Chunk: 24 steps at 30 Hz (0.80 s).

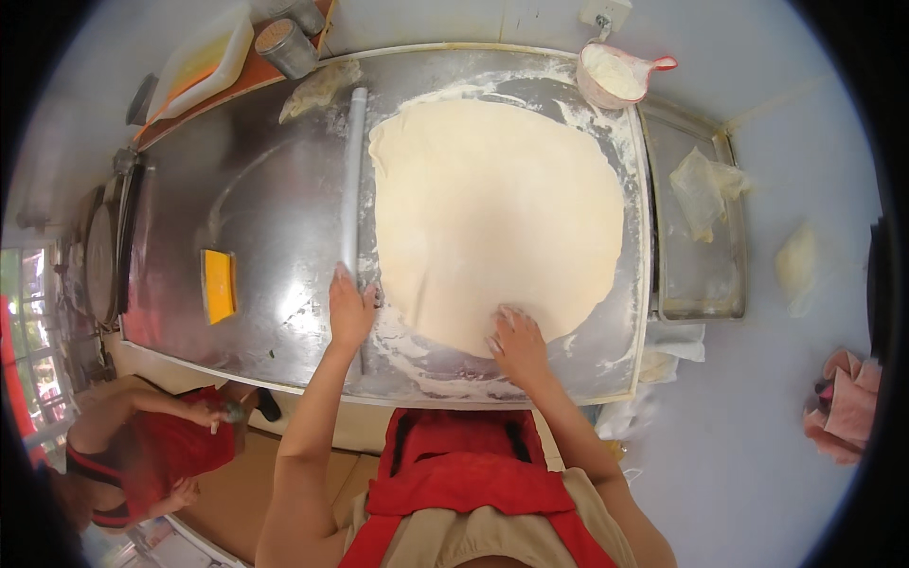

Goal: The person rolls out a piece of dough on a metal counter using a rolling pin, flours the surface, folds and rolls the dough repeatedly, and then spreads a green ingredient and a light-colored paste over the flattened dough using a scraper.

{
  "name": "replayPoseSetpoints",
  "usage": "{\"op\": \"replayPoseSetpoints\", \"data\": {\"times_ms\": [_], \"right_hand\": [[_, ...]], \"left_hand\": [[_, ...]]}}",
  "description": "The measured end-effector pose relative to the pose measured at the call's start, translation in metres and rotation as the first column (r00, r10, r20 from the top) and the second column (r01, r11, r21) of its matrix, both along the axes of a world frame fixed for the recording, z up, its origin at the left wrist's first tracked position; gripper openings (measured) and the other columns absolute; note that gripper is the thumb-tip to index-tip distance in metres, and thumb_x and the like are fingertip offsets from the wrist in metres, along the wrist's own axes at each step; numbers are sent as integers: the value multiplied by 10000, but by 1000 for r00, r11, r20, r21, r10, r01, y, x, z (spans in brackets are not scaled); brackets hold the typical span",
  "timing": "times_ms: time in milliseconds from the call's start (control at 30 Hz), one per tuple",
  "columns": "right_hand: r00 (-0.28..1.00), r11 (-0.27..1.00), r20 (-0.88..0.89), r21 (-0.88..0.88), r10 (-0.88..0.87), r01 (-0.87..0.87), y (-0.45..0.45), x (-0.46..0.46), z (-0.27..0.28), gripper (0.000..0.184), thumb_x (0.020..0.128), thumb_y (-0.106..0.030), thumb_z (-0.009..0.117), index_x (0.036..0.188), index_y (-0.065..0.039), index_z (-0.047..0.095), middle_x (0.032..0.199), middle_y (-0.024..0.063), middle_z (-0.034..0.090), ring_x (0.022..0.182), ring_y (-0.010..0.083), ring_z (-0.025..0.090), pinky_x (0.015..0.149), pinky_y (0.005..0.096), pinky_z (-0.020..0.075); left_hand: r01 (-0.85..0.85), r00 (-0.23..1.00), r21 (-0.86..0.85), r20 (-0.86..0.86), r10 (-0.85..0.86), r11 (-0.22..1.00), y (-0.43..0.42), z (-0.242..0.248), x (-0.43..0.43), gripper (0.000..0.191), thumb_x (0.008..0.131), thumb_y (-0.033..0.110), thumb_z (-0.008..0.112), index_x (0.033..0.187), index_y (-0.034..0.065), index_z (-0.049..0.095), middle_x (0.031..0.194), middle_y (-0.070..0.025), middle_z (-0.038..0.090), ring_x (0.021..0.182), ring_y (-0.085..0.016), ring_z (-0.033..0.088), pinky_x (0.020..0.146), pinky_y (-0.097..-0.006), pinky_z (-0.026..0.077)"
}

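A broad, thin sheet of rolled dough [490,213] lies on the floured metal worktop [270,192]. My right hand [520,341] rests palm down at its near edge, fingers slightly bent on the surface. To the left of the dough, a long pale grey rolling pin [353,170] points away from me. My left hand [349,309] is at the pin's near part, fingertips against it and thumb spread to the right. That hand and forearm hide whatever of the pin lies beneath them.
A yellow dough scraper [219,286] lies left; a crumpled plastic bag [319,89] lies at the back. A bowl of flour [612,74] stands at the far right corner. Beside the worktop is a metal tray [699,277]. A person in a red apron [188,440] is at lower left.
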State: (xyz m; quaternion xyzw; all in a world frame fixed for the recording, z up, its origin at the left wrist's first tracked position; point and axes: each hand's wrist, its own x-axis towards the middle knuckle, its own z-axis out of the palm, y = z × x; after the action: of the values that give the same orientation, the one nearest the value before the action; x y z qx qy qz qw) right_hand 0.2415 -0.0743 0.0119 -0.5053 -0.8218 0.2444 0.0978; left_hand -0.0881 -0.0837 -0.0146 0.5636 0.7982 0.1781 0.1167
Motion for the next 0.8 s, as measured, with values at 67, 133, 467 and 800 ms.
{"op": "replayPoseSetpoints", "data": {"times_ms": [67,133,467,800], "right_hand": [[999,1000,39,-5,18,-18,9,15,6,490,864,-243,638,1296,-51,513,1368,146,488,1235,358,470,1042,475,376],[999,1000,49,23,9,-10,27,37,10,500,881,-240,618,1325,-44,498,1397,152,473,1264,354,457,1054,467,373],[976,907,33,377,-215,187,338,100,13,518,971,-248,494,1408,17,407,1441,241,427,1330,357,416,1101,424,352],[985,957,116,274,-127,91,514,113,-27,462,976,-359,422,1371,-134,503,1399,178,495,1207,413,519,1035,459,398]], "left_hand": [[-57,976,4,-212,56,998,-9,-18,-11,663,903,194,595,1428,-77,294,1351,-304,447,1280,-447,405,1084,-488,324],[-93,960,11,-266,93,996,-9,-19,-18,628,908,195,592,1405,-78,322,1342,-302,451,1268,-449,411,1078,-492,328],[-170,965,-35,-207,159,985,-7,-6,-13,527,951,187,532,1357,-100,355,1416,-283,399,1325,-439,364,1115,-479,321],[-226,957,-16,-189,219,974,-4,-3,-9,509,941,160,538,1350,-96,375,1410,-279,412,1314,-448,382,1112,-474,328]]}}
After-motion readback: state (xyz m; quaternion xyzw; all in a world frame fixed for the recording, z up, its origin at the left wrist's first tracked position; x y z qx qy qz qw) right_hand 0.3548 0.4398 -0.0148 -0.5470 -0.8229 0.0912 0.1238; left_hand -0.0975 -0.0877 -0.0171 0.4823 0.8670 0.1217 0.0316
